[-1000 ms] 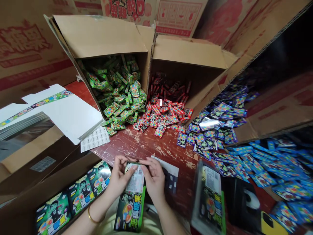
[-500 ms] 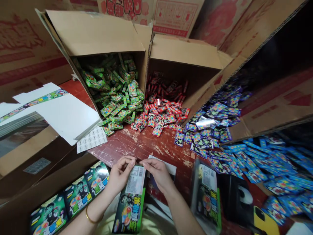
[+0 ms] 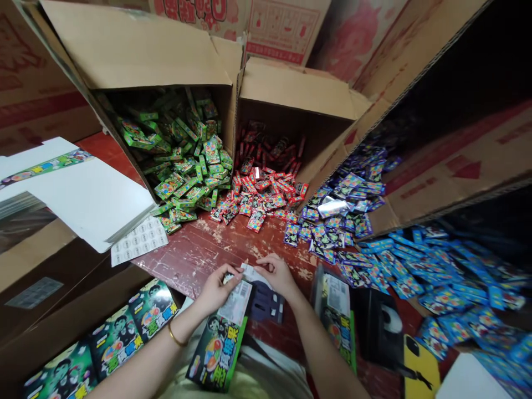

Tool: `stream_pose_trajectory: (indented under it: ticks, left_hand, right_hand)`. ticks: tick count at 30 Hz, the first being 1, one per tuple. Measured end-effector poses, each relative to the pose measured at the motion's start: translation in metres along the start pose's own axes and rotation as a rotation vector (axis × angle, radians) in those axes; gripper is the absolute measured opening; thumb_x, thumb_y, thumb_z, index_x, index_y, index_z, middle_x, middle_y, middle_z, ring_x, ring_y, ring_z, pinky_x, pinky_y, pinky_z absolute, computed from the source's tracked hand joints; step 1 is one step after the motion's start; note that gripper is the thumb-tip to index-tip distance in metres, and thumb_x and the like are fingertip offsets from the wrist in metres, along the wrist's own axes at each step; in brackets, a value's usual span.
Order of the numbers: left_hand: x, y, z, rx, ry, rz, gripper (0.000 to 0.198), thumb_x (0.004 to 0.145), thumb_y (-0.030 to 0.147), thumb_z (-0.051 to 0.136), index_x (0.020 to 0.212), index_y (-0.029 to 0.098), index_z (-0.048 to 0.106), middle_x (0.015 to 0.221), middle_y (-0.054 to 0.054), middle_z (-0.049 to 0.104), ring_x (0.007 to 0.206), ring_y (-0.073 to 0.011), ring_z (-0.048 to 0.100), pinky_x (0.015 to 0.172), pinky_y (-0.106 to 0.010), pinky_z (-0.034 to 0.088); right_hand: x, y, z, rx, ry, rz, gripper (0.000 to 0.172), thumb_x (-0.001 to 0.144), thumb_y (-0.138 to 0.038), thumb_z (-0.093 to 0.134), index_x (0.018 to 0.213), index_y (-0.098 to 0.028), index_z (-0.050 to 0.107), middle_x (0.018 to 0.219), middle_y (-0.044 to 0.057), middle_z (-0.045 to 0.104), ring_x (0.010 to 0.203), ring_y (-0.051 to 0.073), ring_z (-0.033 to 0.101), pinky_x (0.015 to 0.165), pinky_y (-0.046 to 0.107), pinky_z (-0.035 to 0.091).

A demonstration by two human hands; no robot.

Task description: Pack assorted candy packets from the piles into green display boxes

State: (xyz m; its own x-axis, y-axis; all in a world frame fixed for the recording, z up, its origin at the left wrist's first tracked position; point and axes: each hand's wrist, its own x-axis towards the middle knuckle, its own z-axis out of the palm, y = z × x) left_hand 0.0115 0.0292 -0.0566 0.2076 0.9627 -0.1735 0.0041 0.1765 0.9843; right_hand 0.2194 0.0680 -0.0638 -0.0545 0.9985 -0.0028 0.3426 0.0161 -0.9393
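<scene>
My left hand (image 3: 220, 288) is closed at the upper end of a black-and-green candy box (image 3: 216, 346), its thumb and fingertips at the top edge. The box lies tilted over my lap, a pale printed label with a barcode at its far end. Just right of it, my right hand (image 3: 277, 275) has thumb and forefinger pinched together. Whatever is between those fingertips is too small to make out. Below the right hand lie a pale paper (image 3: 250, 272) and a dark purple flat piece with cut-out slots (image 3: 265, 302), partly covered by the hand.
Open cartons spill green (image 3: 191, 177), red (image 3: 266, 194), purple (image 3: 344, 210) and blue packets (image 3: 449, 271) onto the red table (image 3: 199, 249). White card sheets (image 3: 103, 199) and a round-sticker sheet (image 3: 139, 239) lie left. Packed boxes (image 3: 116, 338) sit lower left; a yellow phone (image 3: 420, 368) lies right.
My right hand has moved away from the candy box's top edge, and the gap between my hands is wider. The dark slotted piece shows more. The whole view has shifted slightly.
</scene>
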Motion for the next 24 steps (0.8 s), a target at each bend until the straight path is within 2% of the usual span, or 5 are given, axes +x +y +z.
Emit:
stream_pose_trajectory:
  ticks: [6,11,15,19,24]
  left_hand:
    - [-0.001,0.000,0.002,0.018,0.004,-0.006,0.022,0.081,0.041,0.063,0.079,0.020,0.059,0.102,-0.008,0.071,0.100,-0.0233,0.064,0.090,-0.035,0.045]
    - [-0.002,0.002,0.003,0.023,0.014,-0.008,0.022,0.082,0.042,0.062,0.079,0.020,0.058,0.104,-0.008,0.071,0.100,-0.0229,0.064,0.090,-0.035,0.045]
    - [-0.001,0.001,0.003,0.034,0.014,-0.005,0.023,0.081,0.042,0.063,0.079,0.020,0.060,0.102,-0.009,0.071,0.098,-0.0234,0.064,0.090,-0.035,0.045]
    - [-0.001,0.000,0.002,0.030,0.026,-0.004,0.023,0.081,0.042,0.063,0.079,0.020,0.059,0.102,-0.008,0.072,0.098,-0.0230,0.065,0.090,-0.035,0.045]
    - [-0.002,0.000,0.002,0.026,0.032,-0.003,0.023,0.081,0.043,0.063,0.079,0.020,0.059,0.099,-0.008,0.072,0.098,-0.0227,0.065,0.089,-0.035,0.046]
  right_hand:
    - [-0.001,-0.006,-0.006,0.096,-0.126,0.017,0.022,0.070,-0.040,0.071,0.063,-0.019,0.067,0.067,0.000,0.058,0.060,0.014,0.050,0.058,0.027,0.040]
    - [0.002,-0.027,0.003,0.180,-0.114,0.035,0.022,0.077,-0.036,0.064,0.094,-0.021,0.063,0.082,0.001,0.065,0.068,0.015,0.057,0.063,0.027,0.043]
    - [0.006,-0.020,0.019,0.215,-0.161,0.028,0.053,0.071,-0.025,0.071,0.121,-0.021,0.054,0.079,-0.001,0.068,0.071,0.016,0.060,0.067,0.028,0.044]
    - [0.004,-0.007,0.013,0.329,-0.150,0.079,0.057,0.072,-0.027,0.072,0.124,-0.018,0.052,0.073,-0.003,0.067,0.073,0.017,0.063,0.078,0.032,0.045]
    - [-0.001,-0.026,0.005,0.348,-0.066,0.103,0.067,0.070,-0.026,0.073,0.131,-0.020,0.046,0.082,0.001,0.069,0.076,0.018,0.063,0.072,0.031,0.047]
